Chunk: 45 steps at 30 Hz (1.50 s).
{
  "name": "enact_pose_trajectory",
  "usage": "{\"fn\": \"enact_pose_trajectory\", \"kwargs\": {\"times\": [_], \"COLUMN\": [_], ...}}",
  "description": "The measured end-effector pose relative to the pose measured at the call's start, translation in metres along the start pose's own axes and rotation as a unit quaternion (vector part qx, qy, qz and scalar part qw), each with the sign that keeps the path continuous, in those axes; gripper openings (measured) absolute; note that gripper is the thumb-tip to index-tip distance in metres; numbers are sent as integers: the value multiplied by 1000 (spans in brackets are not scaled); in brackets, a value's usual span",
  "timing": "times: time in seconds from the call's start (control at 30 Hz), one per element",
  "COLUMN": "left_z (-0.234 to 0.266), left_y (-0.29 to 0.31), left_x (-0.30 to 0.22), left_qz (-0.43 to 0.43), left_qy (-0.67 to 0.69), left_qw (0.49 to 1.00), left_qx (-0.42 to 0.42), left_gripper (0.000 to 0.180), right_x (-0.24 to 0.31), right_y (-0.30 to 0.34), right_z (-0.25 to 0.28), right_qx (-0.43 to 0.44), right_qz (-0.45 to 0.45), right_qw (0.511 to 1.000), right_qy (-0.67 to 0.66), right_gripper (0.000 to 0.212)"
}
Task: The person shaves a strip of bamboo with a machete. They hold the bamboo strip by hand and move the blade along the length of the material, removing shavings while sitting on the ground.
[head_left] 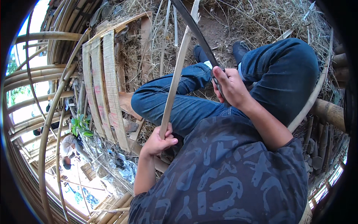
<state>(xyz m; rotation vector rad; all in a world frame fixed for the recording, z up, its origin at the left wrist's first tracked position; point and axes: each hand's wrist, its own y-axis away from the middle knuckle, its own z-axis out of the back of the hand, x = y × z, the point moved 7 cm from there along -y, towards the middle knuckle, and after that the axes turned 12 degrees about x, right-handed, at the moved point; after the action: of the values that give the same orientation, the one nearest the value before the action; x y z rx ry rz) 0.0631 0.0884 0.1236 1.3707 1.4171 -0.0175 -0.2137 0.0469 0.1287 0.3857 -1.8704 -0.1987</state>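
My left hand (158, 142) is closed around the lower end of a long, pale bamboo strip (173, 86), which slants up and away past my knees. Its far part looks frayed where a long, dark machete (203, 44) crosses it. The machete's handle is in my right hand (232, 88), with the fingers wrapped round it above my lap. Where blade and strip cross, I cannot tell whether they touch. The tip of the blade runs out of view at the top.
A wooden pallet (109, 71) with pinkish marks lies at my left. Bamboo poles (46, 76) form a frame beyond it, with a person (70, 147) farther off. Dry straw (261, 22) covers the ground ahead, and a thick bamboo pole (329, 113) lies at my right.
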Motion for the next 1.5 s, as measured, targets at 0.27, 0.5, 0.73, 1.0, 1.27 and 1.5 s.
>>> {"fn": "enact_pose_trajectory", "kwargs": {"times": [0.27,0.5,0.73,1.0,1.27,1.5], "left_z": [-56,-64,-53,-52,-37,-26], "left_y": [-114,-151,-136,-148,-155,-163], "left_x": [-38,-8,17,7,5,-2], "left_qz": [-34,67,112,73,79,-57], "left_qy": [257,292,261,325,143,-117], "left_qw": [938,947,952,935,986,985], "left_qx": [228,120,116,125,-29,-117], "left_gripper": [28,24,42,33,26,23], "right_x": [10,-23,-42,-52,-61,-69], "right_y": [5,2,-9,-25,-30,-38], "right_z": [-15,20,40,40,32,39], "right_qx": [13,-48,-89,-16,33,14], "right_qz": [42,1,-60,-70,-88,-45], "right_qw": [998,998,994,956,827,815], "right_qy": [-43,-35,-8,284,555,577], "right_gripper": [61,64,65,67,80,81]}}
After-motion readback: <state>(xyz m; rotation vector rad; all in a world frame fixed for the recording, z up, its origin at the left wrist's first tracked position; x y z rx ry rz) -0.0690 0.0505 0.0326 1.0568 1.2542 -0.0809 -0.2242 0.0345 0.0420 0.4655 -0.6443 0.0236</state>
